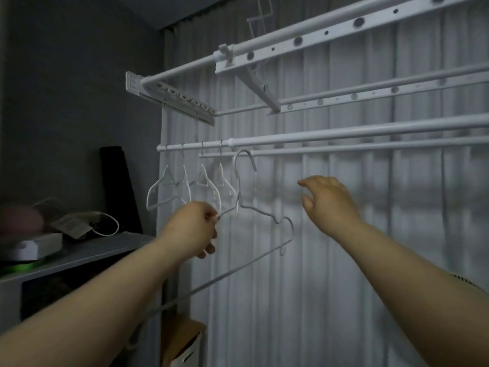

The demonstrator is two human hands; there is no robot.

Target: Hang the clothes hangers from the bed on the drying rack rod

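left hand (pixel 193 223) pinches hanger (pixel 257 211) by its shoulder, hook up at the rod (pixel 344 133), just right of four hung hangers (pixel 203 181); can't tell if it's caught yet. right hand (pixel 328 200) loose, empty. lift hook over rod, lower till seated, then let go.

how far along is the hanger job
Four hangers already hang on the rod. The left hand pinches a fifth hanger, its hook raised by the rod, apparently not hooked yet; the right hand is empty. The bed is out of view, so what remains is unknown.
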